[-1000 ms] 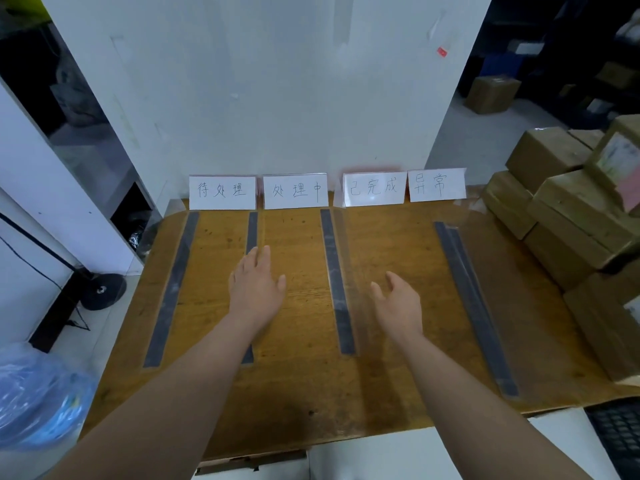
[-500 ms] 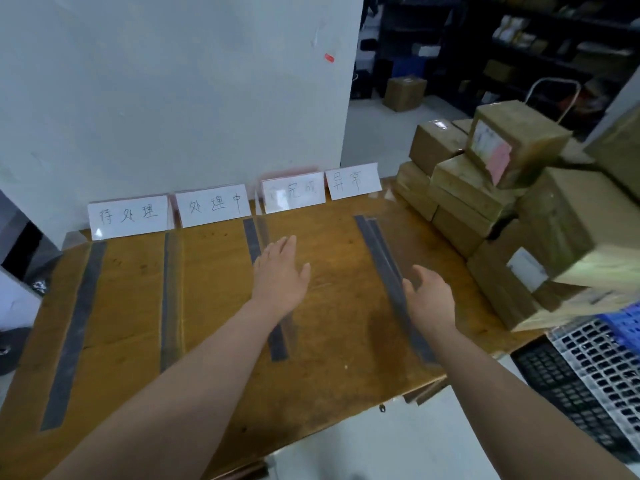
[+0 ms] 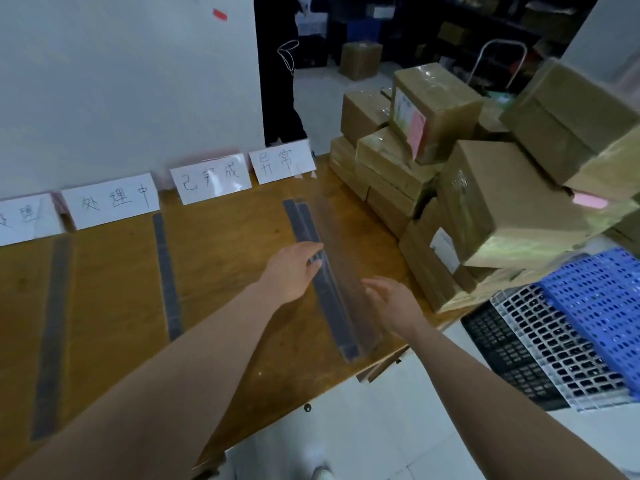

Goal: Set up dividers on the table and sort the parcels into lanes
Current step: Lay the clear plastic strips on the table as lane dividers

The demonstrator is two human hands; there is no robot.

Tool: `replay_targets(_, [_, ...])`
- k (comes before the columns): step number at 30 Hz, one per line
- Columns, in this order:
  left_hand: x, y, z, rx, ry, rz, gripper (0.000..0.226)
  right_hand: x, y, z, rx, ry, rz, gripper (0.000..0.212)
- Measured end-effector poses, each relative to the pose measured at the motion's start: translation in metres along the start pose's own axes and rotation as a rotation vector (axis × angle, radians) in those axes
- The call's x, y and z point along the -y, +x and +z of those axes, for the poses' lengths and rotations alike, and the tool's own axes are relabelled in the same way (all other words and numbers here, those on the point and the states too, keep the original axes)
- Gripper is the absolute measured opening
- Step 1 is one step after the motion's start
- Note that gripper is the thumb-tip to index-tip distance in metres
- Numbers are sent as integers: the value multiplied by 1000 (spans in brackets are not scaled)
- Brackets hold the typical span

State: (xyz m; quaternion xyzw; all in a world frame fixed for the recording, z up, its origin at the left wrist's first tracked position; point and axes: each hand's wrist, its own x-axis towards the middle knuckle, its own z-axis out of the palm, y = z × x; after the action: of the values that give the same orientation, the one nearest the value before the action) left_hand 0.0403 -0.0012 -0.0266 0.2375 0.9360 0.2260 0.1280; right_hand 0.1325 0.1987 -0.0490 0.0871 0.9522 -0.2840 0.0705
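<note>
Divider (image 3: 329, 306): clear strip, dark base, right side of desk (image 3: 225, 271), long axis running away from person. Left grip (image 3: 294, 268) flat, touching base; right grip (image 3: 391, 299) spread, just beside, nearer parcels (image 3: 485, 209).

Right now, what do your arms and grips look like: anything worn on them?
Left arm and right arm are bare to the frame edge: no sleeves. The left grip and right grip are bare hands, no gloves, watch or wristband. Rings: none that I can see, though the right one is blurred.
</note>
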Motion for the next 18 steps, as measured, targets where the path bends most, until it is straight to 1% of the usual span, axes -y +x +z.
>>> replay_targets(4, [-14,28,17,75,121,62,47,-10,8,-2,29,108,-23,35])
replay_targets(6, [-16,35,23,122,181,67,47,-13,12,-3,64,156,-10,38])
replay_targets(8, [-16,39,28,147,189,62,45,-15,17,-2,82,190,-5,39])
replay_targets(10, [-13,41,31,112,127,56,42,-17,21,-1,72,216,-8,35])
replay_targets(12, [-9,41,32,67,-6,27,39,-19,24,-1,59,218,-11,31])
replay_targets(14, [-7,40,32,66,-112,-4,34,-20,27,-2,32,202,10,28])
replay_targets(16, [-6,41,30,46,-133,-11,28,-21,30,-3,-2,166,45,26])
replay_targets(18, [-7,44,26,15,-101,2,26,-23,32,-6,-40,138,69,27])
